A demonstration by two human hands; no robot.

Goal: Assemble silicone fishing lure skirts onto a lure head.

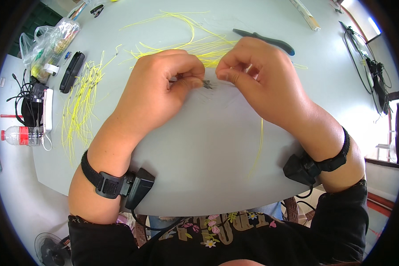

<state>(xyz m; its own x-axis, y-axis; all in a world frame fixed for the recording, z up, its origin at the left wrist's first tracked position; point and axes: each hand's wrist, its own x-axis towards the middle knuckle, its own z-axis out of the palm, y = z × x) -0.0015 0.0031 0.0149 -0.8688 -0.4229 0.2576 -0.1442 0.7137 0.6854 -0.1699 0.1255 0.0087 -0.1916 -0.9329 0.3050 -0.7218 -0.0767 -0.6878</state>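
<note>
My left hand (164, 75) is closed in a pinch, and a small tuft of short dark-grey pieces (207, 84) pokes out past its thumb and fingertip. Close to its right, my right hand (266, 75) is pinched too, thumb against fingers. From under that hand a thin yellow wire (261, 137) trails down toward me, slightly blurred; its end at the fingertips is hidden. Just beyond both hands lies a loose bundle of yellow wires (208, 57). Another heap of yellow wires (82, 106), some with dark tips, rests left of my left forearm.
Dark-handled pliers (270, 41) lie behind my right hand. At left are a black case (72, 72), a plastic bag (53, 42), a white power strip (48, 111) and a bottle (20, 135). Black cables (377, 75) hang at the right edge. Each wrist wears a strapped black device.
</note>
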